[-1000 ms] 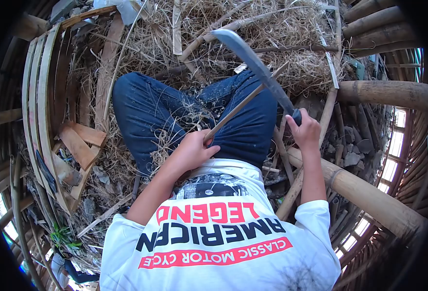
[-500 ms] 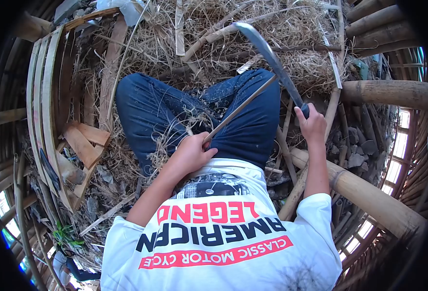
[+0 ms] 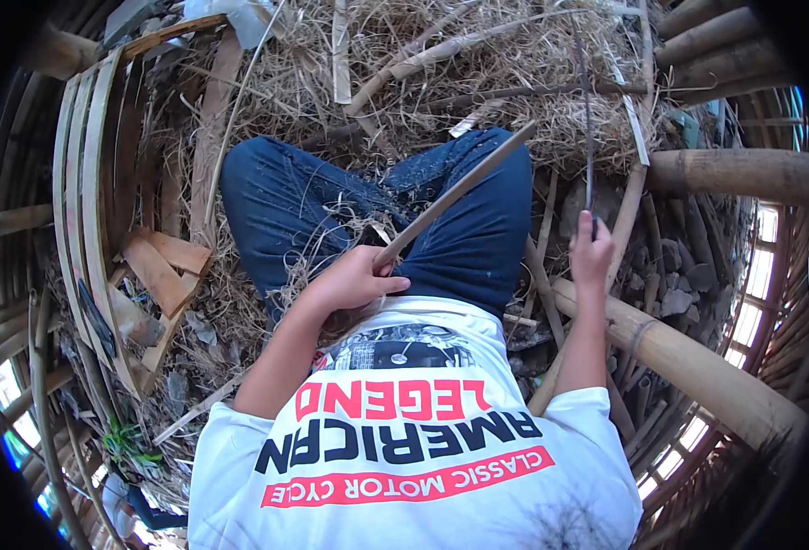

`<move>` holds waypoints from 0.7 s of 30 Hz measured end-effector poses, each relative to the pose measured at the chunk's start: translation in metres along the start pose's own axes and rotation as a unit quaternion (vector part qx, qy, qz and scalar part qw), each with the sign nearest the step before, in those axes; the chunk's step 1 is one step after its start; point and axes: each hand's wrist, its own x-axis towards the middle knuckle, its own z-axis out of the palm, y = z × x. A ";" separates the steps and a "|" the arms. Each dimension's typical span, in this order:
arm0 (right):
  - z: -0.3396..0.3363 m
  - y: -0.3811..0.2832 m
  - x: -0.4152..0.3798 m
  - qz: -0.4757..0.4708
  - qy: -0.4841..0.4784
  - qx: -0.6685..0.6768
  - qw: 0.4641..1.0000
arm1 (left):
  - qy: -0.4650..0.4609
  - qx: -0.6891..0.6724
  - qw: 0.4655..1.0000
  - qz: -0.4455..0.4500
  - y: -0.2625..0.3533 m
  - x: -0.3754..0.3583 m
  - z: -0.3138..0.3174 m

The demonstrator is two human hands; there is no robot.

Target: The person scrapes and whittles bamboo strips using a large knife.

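Observation:
My left hand (image 3: 354,282) is closed around the lower end of a thin wooden strip (image 3: 464,186), held over my lap. The strip slants up and to the right, its far end above my right knee. In my right hand (image 3: 592,250) is the dark handle of a sickle (image 3: 588,128). Its blade points away from me and shows nearly edge-on, to the right of the strip and apart from it. Curly shavings (image 3: 303,266) lie on my dark trousers (image 3: 280,192) beside my left hand.
A heap of shavings (image 3: 533,64) spreads ahead of my legs. Thick bamboo poles (image 3: 698,367) lie to my right, near broken stones (image 3: 675,302). On the left stand a slatted wooden frame (image 3: 79,183) and short wood pieces (image 3: 159,275).
The sickle has turned from leaning left across the strip's end to pointing straight ahead, away from the strip. My right hand has lowered slightly, and the strip has rotated to show a broader face.

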 end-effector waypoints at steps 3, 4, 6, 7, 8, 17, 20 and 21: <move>0.025 -0.024 -0.029 -0.079 -0.046 0.046 0.995 | -0.028 -0.026 0.999 -0.006 -0.003 0.005 -0.007; 0.032 -0.044 -0.040 -0.127 -0.052 0.002 0.991 | -0.035 -0.043 0.998 -0.014 -0.005 0.007 -0.007; 0.044 -0.069 -0.058 -0.203 -0.080 -0.095 0.971 | -0.045 -0.065 0.997 -0.019 -0.007 0.008 -0.008; 0.050 -0.075 -0.066 -0.231 -0.103 -0.146 0.956 | -0.045 -0.064 0.997 -0.019 -0.008 0.009 -0.007; 0.057 -0.080 -0.074 -0.258 -0.128 -0.152 0.945 | -0.047 -0.064 0.997 -0.021 -0.009 0.009 -0.007; 0.090 -0.086 -0.107 -0.310 -0.229 -0.171 0.907 | -0.011 -0.195 0.980 0.028 -0.014 0.002 0.000; 0.085 -0.089 -0.104 -0.301 -0.246 -0.185 0.903 | -0.017 -0.215 0.976 0.034 -0.012 0.003 0.000; 0.084 -0.089 -0.103 -0.310 -0.244 -0.179 0.901 | -0.015 -0.212 0.976 0.046 -0.008 0.000 -0.001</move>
